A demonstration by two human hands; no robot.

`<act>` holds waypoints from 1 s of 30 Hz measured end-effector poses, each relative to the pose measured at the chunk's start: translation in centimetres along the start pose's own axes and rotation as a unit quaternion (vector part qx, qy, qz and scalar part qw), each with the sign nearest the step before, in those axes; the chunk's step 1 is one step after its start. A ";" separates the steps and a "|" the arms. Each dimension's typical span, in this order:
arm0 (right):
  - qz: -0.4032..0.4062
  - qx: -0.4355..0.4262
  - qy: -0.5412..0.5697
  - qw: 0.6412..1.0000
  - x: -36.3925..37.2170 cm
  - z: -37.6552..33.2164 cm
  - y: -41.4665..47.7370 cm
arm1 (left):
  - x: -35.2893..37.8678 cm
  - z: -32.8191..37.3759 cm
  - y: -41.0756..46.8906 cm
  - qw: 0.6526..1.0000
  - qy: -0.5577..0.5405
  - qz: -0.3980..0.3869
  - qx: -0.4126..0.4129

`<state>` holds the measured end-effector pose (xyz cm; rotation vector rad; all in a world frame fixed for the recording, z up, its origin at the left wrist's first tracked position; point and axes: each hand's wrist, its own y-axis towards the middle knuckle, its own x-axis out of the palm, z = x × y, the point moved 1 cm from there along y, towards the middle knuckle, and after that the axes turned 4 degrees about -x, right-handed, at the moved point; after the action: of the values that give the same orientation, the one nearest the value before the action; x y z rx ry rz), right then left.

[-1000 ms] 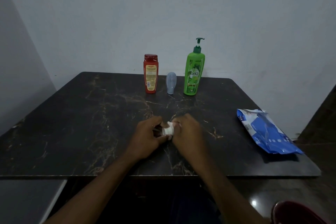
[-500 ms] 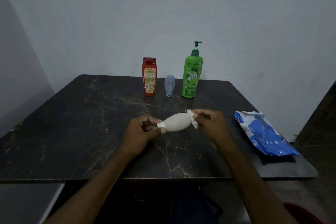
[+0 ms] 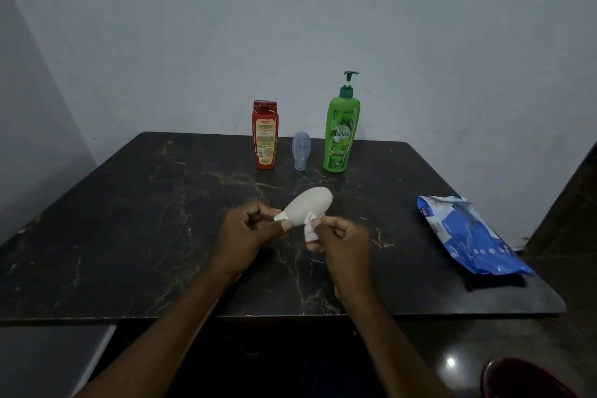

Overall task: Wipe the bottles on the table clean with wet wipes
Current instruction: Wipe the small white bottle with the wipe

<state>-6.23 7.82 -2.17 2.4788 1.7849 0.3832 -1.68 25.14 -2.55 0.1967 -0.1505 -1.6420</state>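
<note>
"Cream bottle (image 3: 310, 208), where is it?"

"Over the middle of the dark marble table (image 3: 129, 236), somewhat nearer the front edge. It lies tilted, cap end towards the person and rounded base pointing at the far edge. I cannot tell whether it touches the tabletop."

"Who has it?"

"The left hand (image 3: 245, 229) pinches the white cap end between thumb and curled fingers, which hide most of the cap. The right hand (image 3: 342, 239) pinches a crumpled white wet wipe (image 3: 310, 229), and the wipe touches the bottle's side just beside the cap."

"What else is on the table?"

"3 bottles in a row along the far edge, all upright and apart from each other. A red bottle (image 3: 265, 136) with a yellow label is on the left. A small grey-blue bottle (image 3: 301, 150) stands on its cap in the middle. A green Vatika pump bottle (image 3: 340, 136) is on the right. They stand beyond the held bottle, well apart from both hands."

"And the wipes?"

"A blue wet wipe pack (image 3: 468, 236) lies flat by the right edge, its torn end towards the far edge, well apart from the right hand."

"Anything off the table?"

"A dark red rounded thing (image 3: 523, 378) on the floor past the front right corner, too cropped to name."
</note>
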 end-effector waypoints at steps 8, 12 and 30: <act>0.092 -0.071 -0.117 0.986 -2.4 -0.8 1.2 | 0.2 0.0 0.0 0.991 -0.117 -0.032 -0.064; 0.054 -0.116 -0.199 0.972 -1.6 -0.7 1.4 | 0.3 0.2 -0.1 0.989 -0.117 -0.030 -0.084; -0.068 -0.327 -0.390 0.858 0.2 -0.2 0.1 | 0.1 0.5 -0.1 0.991 -0.093 -0.036 -0.089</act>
<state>-6.12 7.93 -1.94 1.6490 1.1950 -0.0481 -1.90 25.05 -2.07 -0.0883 -0.1381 -1.7343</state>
